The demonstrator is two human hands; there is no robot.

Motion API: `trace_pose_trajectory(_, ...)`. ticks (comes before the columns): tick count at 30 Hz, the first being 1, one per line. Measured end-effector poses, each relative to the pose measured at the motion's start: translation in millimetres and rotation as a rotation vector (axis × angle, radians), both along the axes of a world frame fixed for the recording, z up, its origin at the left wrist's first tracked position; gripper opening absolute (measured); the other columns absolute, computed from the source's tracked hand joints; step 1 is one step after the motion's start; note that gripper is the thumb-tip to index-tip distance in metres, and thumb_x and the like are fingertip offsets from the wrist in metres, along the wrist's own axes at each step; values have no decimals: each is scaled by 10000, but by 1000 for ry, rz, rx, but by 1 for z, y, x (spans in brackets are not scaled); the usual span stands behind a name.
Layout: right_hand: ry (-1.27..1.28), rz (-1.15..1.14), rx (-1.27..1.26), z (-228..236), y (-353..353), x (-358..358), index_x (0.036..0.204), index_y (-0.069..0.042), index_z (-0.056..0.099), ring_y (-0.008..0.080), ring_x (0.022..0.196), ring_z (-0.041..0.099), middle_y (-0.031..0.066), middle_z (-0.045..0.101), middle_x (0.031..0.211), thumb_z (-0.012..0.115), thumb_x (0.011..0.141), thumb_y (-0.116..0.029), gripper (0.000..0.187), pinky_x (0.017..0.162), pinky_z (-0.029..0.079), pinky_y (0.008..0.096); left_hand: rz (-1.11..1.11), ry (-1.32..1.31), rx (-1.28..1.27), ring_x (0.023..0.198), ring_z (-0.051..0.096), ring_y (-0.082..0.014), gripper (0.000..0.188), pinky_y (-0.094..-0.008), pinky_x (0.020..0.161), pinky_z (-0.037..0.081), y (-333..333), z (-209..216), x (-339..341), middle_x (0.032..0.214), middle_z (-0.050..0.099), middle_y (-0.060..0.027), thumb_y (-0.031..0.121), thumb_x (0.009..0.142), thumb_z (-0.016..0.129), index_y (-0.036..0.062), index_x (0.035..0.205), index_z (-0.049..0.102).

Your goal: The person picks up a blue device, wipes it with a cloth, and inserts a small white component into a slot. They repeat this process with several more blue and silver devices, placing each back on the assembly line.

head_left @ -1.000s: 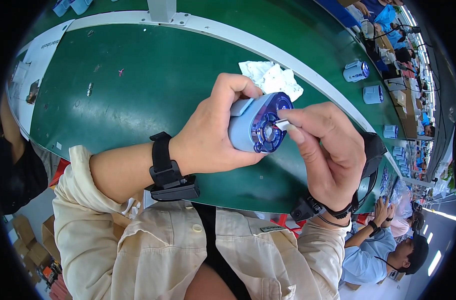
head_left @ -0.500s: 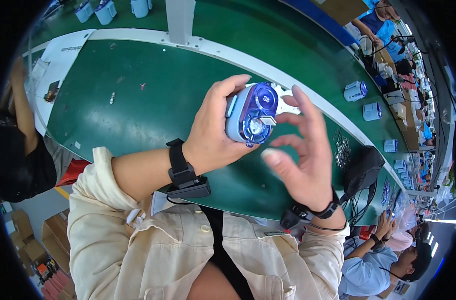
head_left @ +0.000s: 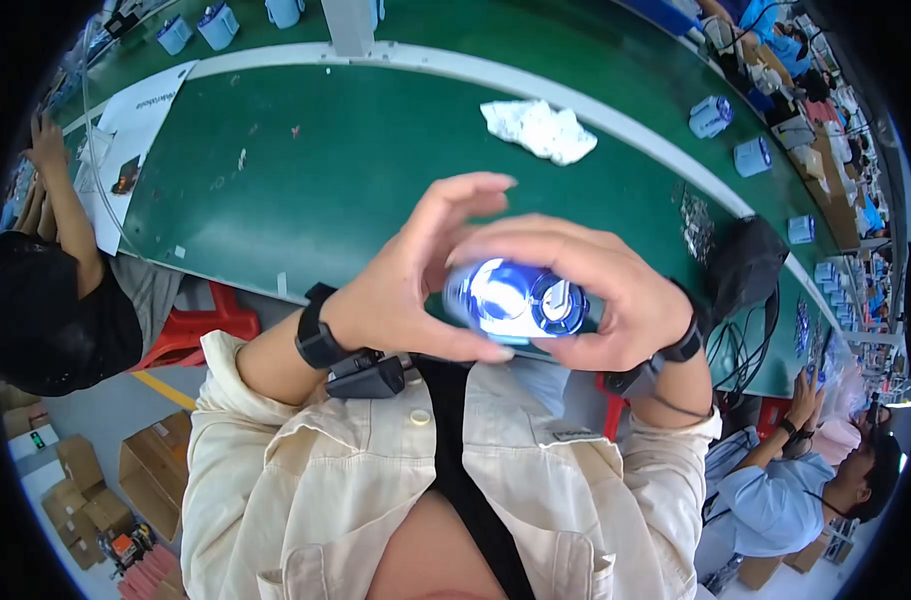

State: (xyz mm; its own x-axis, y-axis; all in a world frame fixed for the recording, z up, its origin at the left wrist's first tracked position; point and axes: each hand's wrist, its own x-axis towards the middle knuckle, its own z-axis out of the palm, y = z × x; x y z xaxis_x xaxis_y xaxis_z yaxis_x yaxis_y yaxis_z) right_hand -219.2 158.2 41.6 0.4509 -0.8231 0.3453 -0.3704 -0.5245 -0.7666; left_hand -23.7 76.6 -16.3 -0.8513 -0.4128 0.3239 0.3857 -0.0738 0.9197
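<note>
A small light-blue device (head_left: 521, 300) with a glossy violet-blue face is in front of my chest, over the table's near edge. White light glows strongly on its face, and its outline is partly smeared by motion. My right hand (head_left: 616, 290) wraps it from the right, fingers across the top and thumb below. Around its left end my left hand (head_left: 391, 275) makes a wide curve, its fingers apart above the device and its thumb stretched beneath; whether the thumb touches it, I cannot tell.
The green table (head_left: 306, 200) carries a crumpled white wrapper (head_left: 541, 130), small metal parts (head_left: 696, 225) and a black pouch (head_left: 746, 265) with cables. Similar blue devices (head_left: 711, 117) stand beyond the white rail (head_left: 616, 130). Co-workers sit at left (head_left: 56, 300) and right (head_left: 786, 500).
The device has come down toward my chest and turned sideways, its face now lit brightly. My right hand has closed round it, while my left has loosened. The white wrapper is now uncovered.
</note>
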Motion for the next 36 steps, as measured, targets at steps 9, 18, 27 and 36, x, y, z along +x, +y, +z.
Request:
trace_pose_trajectory(9,-281,-55,148,-15,22,21,1243,48,551,319,1172,554,196,587,1213,653,709,48,544,1009,422,389,0,-235,271,1169,559,-214,975,-362,1001,451,34,-11,19,1282,544,-111,122,596,893,36,1408,361)
trace_pose_trajectory(18,-186,-593,18,-16,56,50,1012,45,661,175,868,534,114,592,984,693,730,56,284,752,422,285,553,-330,-496,1026,618,-213,716,-329,886,494,42,-19,23,1172,598,-108,142,611,884,28,1226,536)
trace_pose_trajectory(27,23,-471,-100,-9,44,36,891,22,708,179,689,534,91,615,781,736,724,20,169,605,400,279,409,-268,-404,1001,600,-282,673,-366,871,480,44,-16,23,1098,617,-106,194,583,872,44,1157,555)
trace_pose_trajectory(36,11,-424,-133,-8,51,39,894,24,713,161,670,522,94,614,793,736,693,29,202,583,387,262,426,-237,-526,977,618,-269,729,-341,840,492,44,-16,25,1094,607,-122,231,580,896,18,1180,542)
